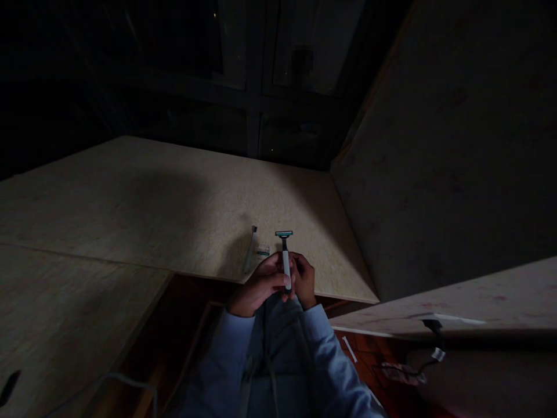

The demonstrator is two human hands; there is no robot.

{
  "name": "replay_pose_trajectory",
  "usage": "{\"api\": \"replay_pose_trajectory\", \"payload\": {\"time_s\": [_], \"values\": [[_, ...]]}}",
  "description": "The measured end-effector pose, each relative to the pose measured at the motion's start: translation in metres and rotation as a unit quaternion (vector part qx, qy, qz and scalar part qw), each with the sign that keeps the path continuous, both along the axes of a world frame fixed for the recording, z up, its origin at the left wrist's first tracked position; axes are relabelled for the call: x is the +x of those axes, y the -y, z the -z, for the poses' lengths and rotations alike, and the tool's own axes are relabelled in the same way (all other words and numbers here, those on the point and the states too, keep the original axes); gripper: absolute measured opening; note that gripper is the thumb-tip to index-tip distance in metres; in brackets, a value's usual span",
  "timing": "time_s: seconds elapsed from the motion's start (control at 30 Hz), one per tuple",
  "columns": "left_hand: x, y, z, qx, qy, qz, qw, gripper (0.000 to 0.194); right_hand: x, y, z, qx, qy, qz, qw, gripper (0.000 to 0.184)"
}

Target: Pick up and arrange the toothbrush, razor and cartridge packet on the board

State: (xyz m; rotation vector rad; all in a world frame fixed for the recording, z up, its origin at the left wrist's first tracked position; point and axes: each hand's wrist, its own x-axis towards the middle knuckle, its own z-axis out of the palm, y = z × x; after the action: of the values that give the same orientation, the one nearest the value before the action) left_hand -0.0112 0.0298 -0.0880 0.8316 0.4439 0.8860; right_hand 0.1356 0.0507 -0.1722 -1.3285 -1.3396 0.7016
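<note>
A razor with a pale handle and a dark, green-edged head stands upright over the near edge of the counter, head pointing away from me. My left hand grips the handle, its thumb pressed along the lower part. From the other side, my right hand closes in against the handle with curled fingers; some fingertips are hidden behind it. On the counter just beyond my hands lies a small clear case with a green stripe. Left of it is a thin grey stick-shaped handle with a dark end, its kind unclear.
The pale counter runs under a dark window, with a wall on the right. A second pale surface adjoins at left. At lower left a cable curves; a white strip lies on the reddish floor.
</note>
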Motion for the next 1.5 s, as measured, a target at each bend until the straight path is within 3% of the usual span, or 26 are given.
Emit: {"api": "replay_pose_trajectory", "payload": {"time_s": [0.2, 0.33, 0.57, 0.67, 0.83, 0.93, 1.03, 1.23, 1.4, 1.5], "values": [[-0.012, -0.001, 0.009, -0.018, -0.018, -0.027, 0.999, 0.022, 0.001, -0.004, 0.009, 0.007, 0.0, 0.013, 1.0, 0.036], [-0.021, -0.004, 0.012, -0.051, -0.014, -0.106, 0.993, 0.025, 0.003, -0.001, 0.008, -0.003, -0.03, 0.024, 0.999, 0.039], [-0.033, 0.001, 0.006, -0.044, -0.084, -0.178, 0.979, 0.063, -0.004, 0.013, 0.001, -0.019, -0.091, 0.051, 0.994, 0.038], [-0.035, 0.002, 0.003, -0.031, -0.095, -0.199, 0.975, 0.053, -0.01, 0.017, -0.017, -0.026, -0.119, 0.042, 0.992, 0.035], [-0.033, 0.0, 0.005, 0.002, -0.16, -0.237, 0.958, 0.033, -0.025, 0.022, -0.072, 0.004, -0.133, -0.009, 0.991, 0.034], [-0.031, -0.001, 0.007, 0.034, -0.194, -0.243, 0.95, 0.027, -0.034, 0.027, -0.098, 0.019, -0.125, -0.04, 0.991, 0.041], [-0.031, 0.001, 0.005, 0.055, -0.245, -0.254, 0.934, 0.05, -0.043, 0.031, -0.11, 0.008, -0.121, -0.061, 0.991, 0.045], [-0.032, 0.007, -0.009, 0.065, -0.269, -0.25, 0.928, 0.057, -0.045, 0.041, -0.108, -0.009, -0.188, -0.066, 0.98, 0.043], [-0.031, 0.011, -0.016, 0.055, -0.23, -0.176, 0.956, 0.056, -0.034, 0.048, -0.105, 0.008, -0.224, -0.107, 0.969, 0.039], [-0.03, 0.013, -0.019, 0.074, -0.24, -0.156, 0.955, 0.06, -0.026, 0.052, -0.105, 0.006, -0.208, -0.136, 0.969, 0.038]]}}
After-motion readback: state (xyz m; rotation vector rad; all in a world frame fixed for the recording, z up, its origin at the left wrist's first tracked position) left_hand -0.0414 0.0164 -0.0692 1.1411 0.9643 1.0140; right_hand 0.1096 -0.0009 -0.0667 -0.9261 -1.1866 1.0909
